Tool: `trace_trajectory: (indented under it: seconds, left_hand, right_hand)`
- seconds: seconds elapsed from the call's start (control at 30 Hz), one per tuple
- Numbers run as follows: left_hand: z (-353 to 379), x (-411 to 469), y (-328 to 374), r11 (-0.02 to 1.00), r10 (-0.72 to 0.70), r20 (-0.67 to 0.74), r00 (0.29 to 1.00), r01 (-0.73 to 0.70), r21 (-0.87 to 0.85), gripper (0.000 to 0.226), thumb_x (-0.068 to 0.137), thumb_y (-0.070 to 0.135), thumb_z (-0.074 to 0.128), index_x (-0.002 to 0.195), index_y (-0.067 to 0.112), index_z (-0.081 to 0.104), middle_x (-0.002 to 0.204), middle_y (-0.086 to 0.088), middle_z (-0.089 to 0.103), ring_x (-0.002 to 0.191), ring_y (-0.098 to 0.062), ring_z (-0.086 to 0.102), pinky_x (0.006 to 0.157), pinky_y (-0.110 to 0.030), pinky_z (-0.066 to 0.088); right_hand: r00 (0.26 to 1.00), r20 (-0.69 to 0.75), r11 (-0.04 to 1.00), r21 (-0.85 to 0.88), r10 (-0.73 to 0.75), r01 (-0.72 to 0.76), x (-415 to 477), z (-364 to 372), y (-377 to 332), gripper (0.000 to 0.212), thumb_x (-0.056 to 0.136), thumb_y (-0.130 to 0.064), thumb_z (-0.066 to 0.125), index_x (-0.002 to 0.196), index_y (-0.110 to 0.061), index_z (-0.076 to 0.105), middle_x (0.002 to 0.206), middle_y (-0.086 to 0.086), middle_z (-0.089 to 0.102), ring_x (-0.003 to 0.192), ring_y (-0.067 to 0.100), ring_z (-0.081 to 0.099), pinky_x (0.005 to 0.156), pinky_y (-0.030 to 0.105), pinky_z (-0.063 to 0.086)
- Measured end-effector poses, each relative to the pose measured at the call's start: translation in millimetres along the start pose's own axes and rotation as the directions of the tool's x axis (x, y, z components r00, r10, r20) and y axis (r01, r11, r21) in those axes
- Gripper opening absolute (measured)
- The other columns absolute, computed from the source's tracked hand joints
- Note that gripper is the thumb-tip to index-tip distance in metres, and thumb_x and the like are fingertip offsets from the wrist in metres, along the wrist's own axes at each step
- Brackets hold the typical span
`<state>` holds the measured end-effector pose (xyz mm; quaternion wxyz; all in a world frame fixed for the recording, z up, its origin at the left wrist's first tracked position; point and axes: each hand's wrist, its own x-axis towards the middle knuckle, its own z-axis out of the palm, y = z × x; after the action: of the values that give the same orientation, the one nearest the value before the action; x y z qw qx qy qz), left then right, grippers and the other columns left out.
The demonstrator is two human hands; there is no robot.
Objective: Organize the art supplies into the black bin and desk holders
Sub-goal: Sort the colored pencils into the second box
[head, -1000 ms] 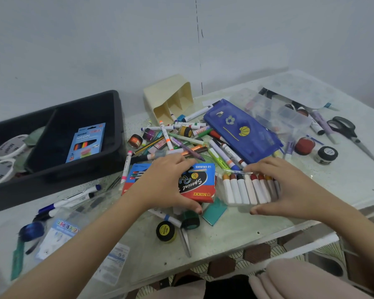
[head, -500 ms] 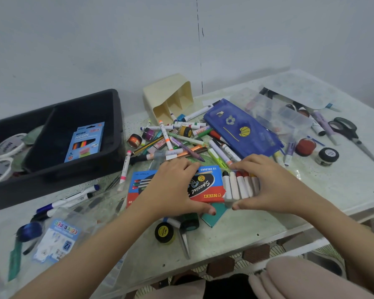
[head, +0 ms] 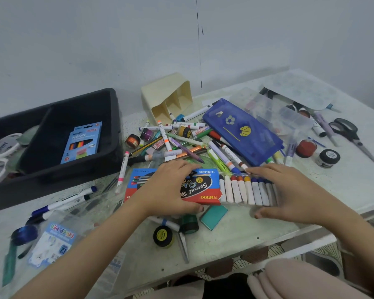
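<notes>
The crayon box (head: 203, 187) was gripped on the table (head: 235, 236) by the left hand (head: 171, 186), fingers over its far edge, thumb at its near edge. The crayon tray (head: 246, 192), partly out of the box, was pinched between fingers and thumb of the right hand (head: 292, 190).

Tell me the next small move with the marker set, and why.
Probably slide the clear plastic tray of white markers fully into the red cardboard box. The left hand grips the box, the right hand holds the tray, and most of it sticks out; closed, the set could go into the black plastic bin.
</notes>
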<state>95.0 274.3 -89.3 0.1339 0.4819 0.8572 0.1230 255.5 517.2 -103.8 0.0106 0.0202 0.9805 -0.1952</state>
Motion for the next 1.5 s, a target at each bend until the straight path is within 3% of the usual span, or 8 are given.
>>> trace_trajectory:
  seconds: [0.37,0.5,0.67,0.83,0.93,1.07,1.23,1.5]
  left_hand:
    - [-6,4,2,0.997,0.072,-0.033,0.997,-0.071,0.025,0.09,0.068,0.066,0.068,0.141,0.032,0.03,0.134,0.017,0.04,0.108,0.009,0.027,0.094,-0.017,0.022]
    - [-8,3,7,0.993,0.118,-0.077,0.99,-0.117,0.013,0.09,0.067,0.066,0.069,0.141,0.029,0.033,0.133,0.016,0.042,0.107,0.01,0.028,0.09,-0.014,0.022]
    - [-14,-2,1,0.994,0.101,-0.135,0.986,-0.104,-0.016,0.087,0.064,0.066,0.062,0.139,0.029,0.038,0.127,0.015,0.046,0.106,0.006,0.034,0.088,-0.01,0.021]
    - [-13,-9,-9,0.995,0.083,-0.163,0.983,-0.09,-0.033,0.085,0.063,0.068,0.064,0.136,0.029,0.041,0.124,0.015,0.05,0.109,0.002,0.04,0.096,-0.025,0.034]
    - [-15,-14,-13,0.994,0.096,-0.181,0.979,-0.104,-0.035,0.088,0.061,0.067,0.065,0.136,0.027,0.043,0.122,0.016,0.049,0.104,0.006,0.035,0.091,-0.018,0.027]
    - [-14,-19,-13,0.991,0.113,-0.166,0.98,-0.124,-0.058,0.084,0.063,0.062,0.065,0.136,0.026,0.043,0.121,0.016,0.049,0.102,0.008,0.033,0.087,-0.006,0.024]
    - [-14,-22,-18,0.994,0.101,-0.191,0.976,-0.107,-0.019,0.09,0.061,0.067,0.065,0.137,0.023,0.043,0.124,0.01,0.051,0.108,0.0,0.04,0.097,-0.028,0.035]
    - [-15,-20,-11,0.995,0.098,-0.187,0.977,-0.099,0.001,0.095,0.059,0.071,0.063,0.138,0.024,0.041,0.123,0.011,0.05,0.105,0.001,0.038,0.094,-0.026,0.032]
  right_hand:
    - [0.991,-0.131,0.992,0.117,-0.036,0.052,2,-4,-7,0.079,0.055,-0.07,0.066,0.125,-0.034,0.053,0.112,-0.026,0.048,0.103,-0.004,0.044,0.089,0.011,0.032]
    - [0.982,-0.166,0.989,0.098,-0.091,0.108,13,-5,-24,0.079,0.058,-0.071,0.063,0.128,-0.039,0.047,0.115,-0.032,0.044,0.105,-0.006,0.041,0.09,0.016,0.033]
    - [0.972,-0.225,0.993,0.081,-0.064,0.084,19,4,-32,0.09,0.058,-0.079,0.059,0.134,-0.034,0.045,0.133,-0.014,0.047,0.121,0.004,0.04,0.098,0.029,0.033]
    - [0.975,-0.222,0.962,0.272,0.024,0.038,15,6,-37,0.089,0.055,-0.076,0.063,0.135,-0.049,0.031,0.134,-0.023,0.038,0.121,-0.01,0.034,0.094,0.014,0.03]
    - [0.966,-0.251,0.943,0.33,0.054,0.033,13,6,-40,0.086,0.057,-0.072,0.064,0.133,-0.044,0.036,0.126,-0.026,0.048,0.106,-0.012,0.046,0.08,0.005,0.038]
    - [0.989,-0.146,0.962,0.271,0.017,0.024,12,9,-46,0.1,0.053,-0.072,0.07,0.14,-0.045,0.028,0.136,-0.026,0.038,0.119,-0.013,0.036,0.09,0.001,0.029]
    - [0.99,-0.138,0.977,0.21,0.005,0.024,15,12,-52,0.092,0.059,-0.057,0.077,0.139,-0.031,0.039,0.141,-0.018,0.039,0.121,-0.01,0.033,0.088,-0.001,0.025]
    - [0.987,-0.158,0.92,0.386,-0.007,0.068,28,10,-68,0.085,0.056,-0.057,0.073,0.133,-0.036,0.043,0.129,-0.019,0.047,0.116,-0.009,0.042,0.082,0.002,0.033]
